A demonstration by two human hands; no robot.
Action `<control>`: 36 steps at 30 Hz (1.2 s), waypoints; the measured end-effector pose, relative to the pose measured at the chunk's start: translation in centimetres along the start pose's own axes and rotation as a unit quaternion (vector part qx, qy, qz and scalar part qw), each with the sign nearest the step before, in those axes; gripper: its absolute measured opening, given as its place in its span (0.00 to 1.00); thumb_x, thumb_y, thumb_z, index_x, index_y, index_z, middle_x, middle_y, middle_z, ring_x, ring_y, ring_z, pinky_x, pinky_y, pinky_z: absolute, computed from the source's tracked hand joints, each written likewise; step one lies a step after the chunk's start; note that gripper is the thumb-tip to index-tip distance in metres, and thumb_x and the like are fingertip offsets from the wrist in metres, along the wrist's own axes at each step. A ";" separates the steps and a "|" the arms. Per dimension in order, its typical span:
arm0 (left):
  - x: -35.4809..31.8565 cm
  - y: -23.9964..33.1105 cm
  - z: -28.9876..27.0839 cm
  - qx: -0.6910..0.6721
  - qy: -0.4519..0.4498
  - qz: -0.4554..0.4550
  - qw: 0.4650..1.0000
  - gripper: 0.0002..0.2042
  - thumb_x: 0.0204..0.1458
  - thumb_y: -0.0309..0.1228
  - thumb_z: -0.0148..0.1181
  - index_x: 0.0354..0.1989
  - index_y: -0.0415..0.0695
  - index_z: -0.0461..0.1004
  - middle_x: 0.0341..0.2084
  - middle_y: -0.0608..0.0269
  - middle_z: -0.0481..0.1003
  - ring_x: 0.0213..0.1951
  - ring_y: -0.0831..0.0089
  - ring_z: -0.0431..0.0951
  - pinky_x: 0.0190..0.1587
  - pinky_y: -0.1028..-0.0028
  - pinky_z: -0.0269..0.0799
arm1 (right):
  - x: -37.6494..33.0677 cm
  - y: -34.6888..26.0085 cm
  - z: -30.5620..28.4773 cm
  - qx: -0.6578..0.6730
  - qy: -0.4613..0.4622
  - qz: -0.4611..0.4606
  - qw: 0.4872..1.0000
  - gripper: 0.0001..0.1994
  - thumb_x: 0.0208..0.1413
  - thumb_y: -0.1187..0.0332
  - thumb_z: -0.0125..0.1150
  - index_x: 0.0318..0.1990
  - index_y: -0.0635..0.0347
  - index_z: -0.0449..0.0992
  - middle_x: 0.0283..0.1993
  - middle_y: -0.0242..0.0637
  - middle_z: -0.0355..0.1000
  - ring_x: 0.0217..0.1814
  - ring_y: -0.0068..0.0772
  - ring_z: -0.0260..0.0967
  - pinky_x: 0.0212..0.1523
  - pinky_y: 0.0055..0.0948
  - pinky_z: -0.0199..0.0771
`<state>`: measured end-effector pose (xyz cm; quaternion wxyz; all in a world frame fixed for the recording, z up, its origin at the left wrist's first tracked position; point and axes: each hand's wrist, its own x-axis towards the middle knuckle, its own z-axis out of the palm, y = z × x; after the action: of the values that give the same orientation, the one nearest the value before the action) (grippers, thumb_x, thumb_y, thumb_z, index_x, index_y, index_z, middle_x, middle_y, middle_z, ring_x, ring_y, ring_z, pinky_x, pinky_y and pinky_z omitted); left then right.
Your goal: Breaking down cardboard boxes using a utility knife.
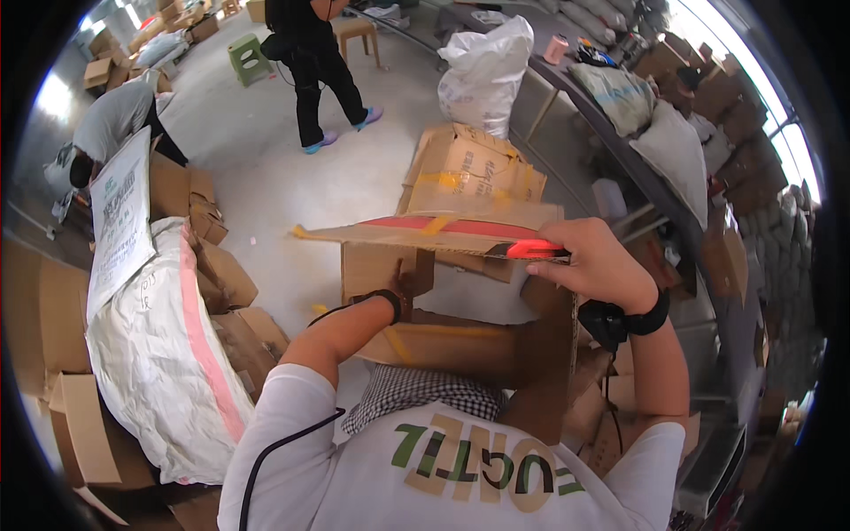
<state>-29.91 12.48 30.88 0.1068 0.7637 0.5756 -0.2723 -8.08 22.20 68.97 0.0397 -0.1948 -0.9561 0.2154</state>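
In front of my body is an open cardboard box [460, 343] with strips of yellow tape. Its long upper flap [354, 234], marked with a red band, stretches across. My right hand [591, 258] is closed around a bright red utility knife [534, 249] at the right end of this flap, with the dark tip of the knife against the cardboard edge. Between the flap and the box's near wall is my left hand [405, 280], reaching inside the box. Shadow blurs its fingers, so their grip is unclear.
Another taped carton [478, 168] and a full white sack [487, 75] stand ahead. At left are a large white woven sack [164, 354] and opened cartons [88, 425]. A long table [611, 133] runs along the right. One person [310, 62] stands ahead; another [119, 115] bends at far left.
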 end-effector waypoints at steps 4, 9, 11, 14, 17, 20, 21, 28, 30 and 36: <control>0.7 1.5 -0.7 -0.063 0.267 0.067 0.959 0.13 0.43 0.35 0.52 0.35 0.46 0.77 0.36 0.59 0.74 0.47 0.61 0.69 0.59 0.58 0.53 | -0.3 -0.6 2.3 0.011 0.023 -0.067 0.997 0.09 0.42 0.68 0.64 0.30 0.61 0.73 0.24 0.44 0.68 0.26 0.46 0.66 0.28 0.34 0.64; -1.4 -0.9 1.0 0.035 0.229 0.122 0.965 0.09 0.43 0.32 0.51 0.31 0.47 0.77 0.32 0.62 0.74 0.43 0.66 0.71 0.57 0.57 0.55 | -0.6 -0.4 2.3 -0.089 0.046 -0.088 0.991 0.09 0.43 0.66 0.62 0.31 0.56 0.72 0.23 0.41 0.68 0.27 0.47 0.67 0.28 0.39 0.64; -3.2 -2.0 1.7 0.081 0.206 0.143 0.965 0.08 0.42 0.31 0.51 0.29 0.47 0.76 0.30 0.64 0.74 0.41 0.68 0.71 0.57 0.57 0.56 | -0.7 2.3 2.8 -0.167 0.039 -0.054 0.984 0.09 0.43 0.66 0.61 0.32 0.56 0.72 0.23 0.40 0.69 0.27 0.47 0.67 0.28 0.39 0.65; -7.3 -4.3 -0.8 0.037 0.324 0.191 0.926 0.04 0.40 0.31 0.52 0.26 0.50 0.70 0.24 0.70 0.69 0.35 0.72 0.70 0.56 0.61 0.57 | -1.4 9.2 4.9 -0.286 -0.009 0.042 0.957 0.07 0.46 0.65 0.57 0.31 0.55 0.72 0.23 0.41 0.70 0.27 0.46 0.69 0.28 0.40 0.67; -12.2 -8.2 -2.7 -0.004 0.333 0.090 0.939 0.04 0.44 0.29 0.50 0.28 0.51 0.69 0.23 0.69 0.67 0.35 0.71 0.70 0.54 0.59 0.58 | -2.9 13.3 9.2 -0.286 -0.104 0.077 0.949 0.05 0.47 0.66 0.55 0.30 0.54 0.72 0.23 0.41 0.70 0.27 0.45 0.70 0.28 0.40 0.68; -16.6 -10.6 -2.6 -0.017 0.381 -0.022 0.924 0.05 0.44 0.33 0.56 0.28 0.50 0.69 0.26 0.67 0.67 0.36 0.69 0.69 0.50 0.58 0.58 | -5.6 11.9 14.7 -0.182 -0.165 0.047 0.968 0.06 0.44 0.68 0.54 0.32 0.53 0.72 0.22 0.41 0.70 0.26 0.45 0.70 0.27 0.40 0.69; -17.3 -10.7 -2.6 -0.015 0.398 -0.056 0.915 0.07 0.43 0.34 0.57 0.29 0.49 0.69 0.27 0.67 0.67 0.36 0.69 0.69 0.49 0.58 0.58 | -6.9 11.4 16.5 -0.142 -0.181 0.042 0.972 0.07 0.43 0.68 0.54 0.32 0.53 0.71 0.21 0.42 0.70 0.26 0.46 0.71 0.27 0.40 0.70; -15.4 -8.8 -5.8 -0.084 0.513 -0.213 0.827 0.11 0.41 0.33 0.63 0.32 0.47 0.68 0.27 0.66 0.69 0.34 0.67 0.68 0.43 0.64 0.55 | -8.1 9.2 24.1 0.023 0.001 0.085 0.996 0.04 0.43 0.69 0.56 0.28 0.55 0.69 0.22 0.41 0.69 0.25 0.49 0.68 0.26 0.42 0.67; -13.8 -9.1 -8.8 -0.074 0.540 -0.209 0.812 0.11 0.41 0.32 0.63 0.32 0.47 0.68 0.27 0.67 0.69 0.34 0.68 0.68 0.43 0.64 0.54 | -7.7 9.7 22.7 0.040 0.051 0.094 0.993 0.04 0.42 0.71 0.56 0.28 0.56 0.69 0.23 0.41 0.69 0.26 0.48 0.68 0.27 0.41 0.66; -5.8 -10.4 -21.0 -0.039 0.635 -0.114 0.763 0.11 0.38 0.30 0.63 0.30 0.49 0.69 0.28 0.71 0.70 0.34 0.73 0.70 0.44 0.67 0.54 | -9.0 14.3 17.4 -0.024 0.262 0.175 0.949 0.08 0.38 0.76 0.58 0.29 0.59 0.70 0.26 0.41 0.68 0.30 0.47 0.67 0.31 0.39 0.65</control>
<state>-34.57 21.02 53.01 -0.2851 0.6857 0.6050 0.2871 2.50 23.70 47.21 0.2460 -0.4094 -0.8677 0.1376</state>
